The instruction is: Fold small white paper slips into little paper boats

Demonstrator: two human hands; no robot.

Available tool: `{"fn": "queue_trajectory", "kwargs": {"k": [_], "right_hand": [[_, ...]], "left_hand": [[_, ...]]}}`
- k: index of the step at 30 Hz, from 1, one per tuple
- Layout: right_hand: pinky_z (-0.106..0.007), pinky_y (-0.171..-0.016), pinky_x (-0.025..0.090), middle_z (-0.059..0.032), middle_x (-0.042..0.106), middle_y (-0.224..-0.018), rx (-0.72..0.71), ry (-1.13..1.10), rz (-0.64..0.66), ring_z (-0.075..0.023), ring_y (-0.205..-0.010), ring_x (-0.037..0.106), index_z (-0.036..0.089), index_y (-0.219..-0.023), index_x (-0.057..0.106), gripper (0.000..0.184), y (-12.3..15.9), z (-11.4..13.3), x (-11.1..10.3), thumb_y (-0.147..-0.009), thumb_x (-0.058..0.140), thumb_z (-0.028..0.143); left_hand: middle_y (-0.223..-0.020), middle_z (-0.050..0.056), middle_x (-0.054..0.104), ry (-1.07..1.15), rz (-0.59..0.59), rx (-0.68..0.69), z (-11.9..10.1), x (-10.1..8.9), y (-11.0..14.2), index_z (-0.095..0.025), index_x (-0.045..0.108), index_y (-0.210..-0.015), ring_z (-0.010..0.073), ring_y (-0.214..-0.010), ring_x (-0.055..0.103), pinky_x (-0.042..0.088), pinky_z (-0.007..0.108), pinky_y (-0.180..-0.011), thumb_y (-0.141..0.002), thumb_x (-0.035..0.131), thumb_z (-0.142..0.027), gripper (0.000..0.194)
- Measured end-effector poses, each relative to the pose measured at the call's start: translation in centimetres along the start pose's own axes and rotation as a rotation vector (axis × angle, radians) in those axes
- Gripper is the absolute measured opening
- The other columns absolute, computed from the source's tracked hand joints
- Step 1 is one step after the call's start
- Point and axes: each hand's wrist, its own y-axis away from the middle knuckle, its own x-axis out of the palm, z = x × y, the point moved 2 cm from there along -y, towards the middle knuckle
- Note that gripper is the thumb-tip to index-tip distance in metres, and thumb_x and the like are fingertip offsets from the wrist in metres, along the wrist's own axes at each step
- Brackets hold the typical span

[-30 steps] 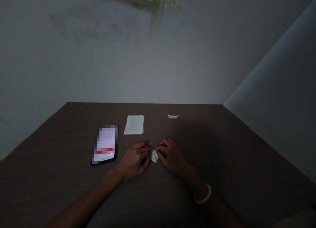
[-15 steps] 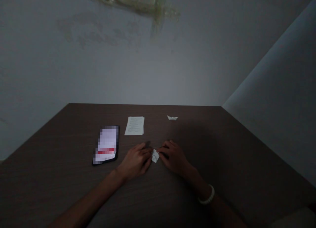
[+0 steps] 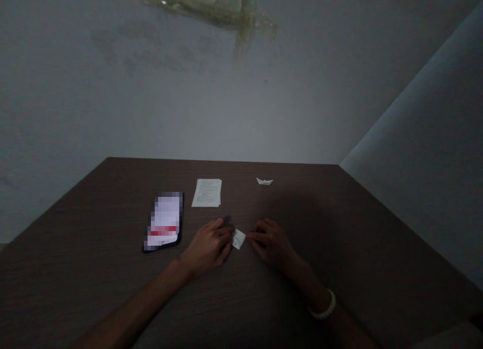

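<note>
A small folded piece of white paper (image 3: 238, 239) lies on the dark table between my two hands, one corner pointing toward me. My left hand (image 3: 210, 243) rests on the table, its fingers closed on the paper's left corner. At the right corner, the thumb and index finger of my right hand (image 3: 272, 244) come together in a pinch, the other fingers curled. Behind my hands, a small white paper boat (image 3: 264, 182) stands on the table.
To the left lies a phone (image 3: 164, 220) with a lit, blurred screen. A short stack of printed sheets (image 3: 207, 193) is near it, farther back. The brown wooden table (image 3: 234, 308) meets a stained grey wall (image 3: 226, 112) at its far edge.
My right hand has shifted slightly to the right, so more of the folded paper shows. My left hand stays in place on the paper.
</note>
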Motion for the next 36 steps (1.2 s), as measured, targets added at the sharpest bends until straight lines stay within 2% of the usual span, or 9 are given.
{"fn": "queue_trajectory", "kwargs": {"k": [5,10,16,24,31,36], "right_hand": [[-0.034,-0.08,0.044,-0.0047,0.062,-0.089,0.012,-0.066,0.001,-0.0194,-0.086,0.053,0.024,-0.093,0.07,0.014,0.3,-0.2,0.2,-0.087,0.059,0.018],[-0.031,-0.079,0.045,-0.0043,0.062,-0.092,0.065,-0.183,-0.038,-0.0178,-0.087,0.054,0.02,-0.088,0.069,0.009,-0.4,-0.2,0.1,-0.087,0.06,0.019],[-0.033,-0.084,0.043,-0.0041,0.06,-0.095,0.022,-0.128,0.061,-0.0181,-0.089,0.053,0.023,-0.104,0.069,0.018,-2.1,0.1,0.8,-0.087,0.061,0.022],[-0.031,-0.079,0.041,-0.0044,0.057,-0.093,0.043,-0.038,0.089,-0.0184,-0.088,0.049,0.027,-0.106,0.069,0.02,-2.1,0.5,0.8,-0.09,0.058,0.026],[-0.031,-0.076,0.039,-0.004,0.056,-0.093,0.068,-0.001,0.093,-0.0185,-0.088,0.049,0.029,-0.105,0.07,0.02,-2.3,0.8,0.6,-0.088,0.059,0.027],[-0.032,-0.077,0.039,-0.0039,0.056,-0.093,0.084,-0.003,0.088,-0.0186,-0.088,0.049,0.03,-0.104,0.07,0.019,-2.3,1.0,0.3,-0.089,0.059,0.027]], "left_hand": [[-0.101,0.007,0.069,0.033,0.017,-0.016,0.2,0.2,0.1,-0.018,0.066,-0.097,0.0244,-0.09,0.056,0.049,0.04,-0.081,-0.088,0.048,-0.017,0.02],[-0.106,0.007,0.068,0.069,0.041,0.013,0.1,-0.2,-0.2,-0.018,0.066,-0.094,0.0234,-0.089,0.056,0.049,0.039,-0.081,-0.089,0.047,-0.016,0.02],[-0.103,0.007,0.068,0.071,0.043,0.028,0.2,-0.1,-0.1,-0.016,0.067,-0.088,0.0231,-0.088,0.055,0.048,0.039,-0.08,-0.088,0.047,-0.014,0.02],[-0.086,0.006,0.069,0.026,-0.006,0.043,0.3,0.4,0.2,-0.017,0.068,-0.085,0.0215,-0.08,0.053,0.045,0.035,-0.073,-0.088,0.049,-0.015,0.019],[-0.068,0.004,0.064,-0.005,-0.09,0.121,0.2,0.2,0.6,-0.016,0.067,-0.074,0.0199,-0.073,0.053,0.042,0.034,-0.068,-0.091,0.048,-0.019,0.025],[-0.061,0.004,0.059,0.001,-0.085,0.184,0.1,0.1,0.6,-0.016,0.063,-0.068,0.0169,-0.065,0.05,0.04,0.031,-0.064,-0.091,0.047,-0.019,0.028]]}}
